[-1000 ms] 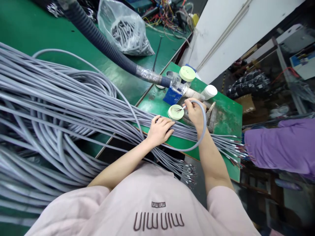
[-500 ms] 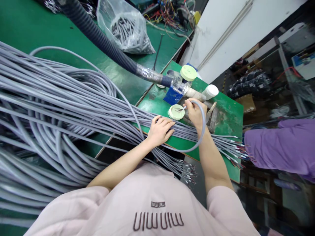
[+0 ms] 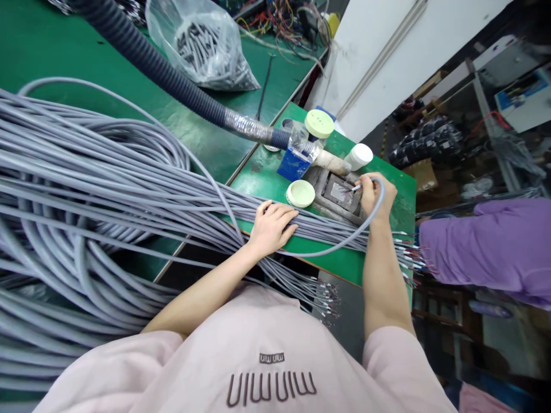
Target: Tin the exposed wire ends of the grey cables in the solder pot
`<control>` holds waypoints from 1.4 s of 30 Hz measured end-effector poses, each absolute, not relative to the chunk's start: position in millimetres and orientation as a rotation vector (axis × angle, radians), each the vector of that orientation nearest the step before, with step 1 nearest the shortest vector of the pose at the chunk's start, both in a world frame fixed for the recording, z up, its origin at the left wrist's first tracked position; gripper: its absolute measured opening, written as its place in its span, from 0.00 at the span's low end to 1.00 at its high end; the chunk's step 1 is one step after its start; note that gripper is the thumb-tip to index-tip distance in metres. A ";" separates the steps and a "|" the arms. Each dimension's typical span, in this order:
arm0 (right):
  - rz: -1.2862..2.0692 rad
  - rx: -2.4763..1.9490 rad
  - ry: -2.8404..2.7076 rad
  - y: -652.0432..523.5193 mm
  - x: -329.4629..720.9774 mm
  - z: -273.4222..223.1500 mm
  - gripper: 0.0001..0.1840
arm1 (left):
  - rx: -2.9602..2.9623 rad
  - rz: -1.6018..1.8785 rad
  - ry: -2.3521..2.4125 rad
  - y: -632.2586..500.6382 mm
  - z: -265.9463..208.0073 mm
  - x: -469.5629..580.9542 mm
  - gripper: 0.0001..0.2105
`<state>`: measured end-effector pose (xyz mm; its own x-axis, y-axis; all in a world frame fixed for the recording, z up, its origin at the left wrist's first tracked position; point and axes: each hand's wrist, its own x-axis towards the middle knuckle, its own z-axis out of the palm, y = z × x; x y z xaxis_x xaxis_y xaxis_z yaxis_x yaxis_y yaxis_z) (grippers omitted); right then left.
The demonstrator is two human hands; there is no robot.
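My right hand (image 3: 379, 196) pinches a grey cable (image 3: 331, 249) close to its stripped end. The thin bared wires at that end point down at the silvery surface in the square solder pot (image 3: 323, 186); whether they dip in, I cannot tell. The cable loops round to the right of the hand and back left beneath it. Across a thick bundle of grey cables (image 3: 167, 186) lies my left hand (image 3: 273, 226), its fingers laid out over them and the thumb apart. Just beyond its fingertips stands a small round tub (image 3: 300, 194) of pale stuff, left of the pot.
A ribbed black hose (image 3: 172, 71) ends over the pot, beside a blue block (image 3: 294, 164). Behind are a jar with a pale green lid (image 3: 319, 122) and a white cup (image 3: 360, 156). A clear bag (image 3: 206, 51) holds cut pieces. Someone in purple (image 3: 486, 246) is at right.
My right hand has moved right, carrying the cable's bared wires from the small tub to the solder pot. My left hand stays on the bundle. The view has shifted slightly.
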<state>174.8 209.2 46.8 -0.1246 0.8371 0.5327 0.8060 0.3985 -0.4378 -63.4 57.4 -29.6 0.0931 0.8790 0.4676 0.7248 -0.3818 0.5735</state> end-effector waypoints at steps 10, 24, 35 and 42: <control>0.021 -1.463 -1.952 231.4 183.9 29.8 0.11 | 2.172 1.177 1.635 58.4 -31.9 -62.0 0.14; 0.029 -1.512 -1.946 230.9 182.9 25.7 0.13 | 2.163 1.164 1.649 58.4 -32.4 -61.5 0.14; 0.419 -0.892 -1.760 77.4 147.3 57.4 0.08 | 1.973 1.414 1.505 55.7 -31.4 -61.5 0.09; 0.712 -0.693 -1.451 28.0 123.2 11.0 0.10 | 1.253 1.567 0.983 23.4 -17.8 -15.3 0.09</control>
<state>123.2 28.0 11.0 -0.0026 0.7833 0.6217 -0.0119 0.6216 -0.7832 -15.3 23.4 -17.8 -0.1076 0.9514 0.2887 -0.1540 -0.3028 0.9405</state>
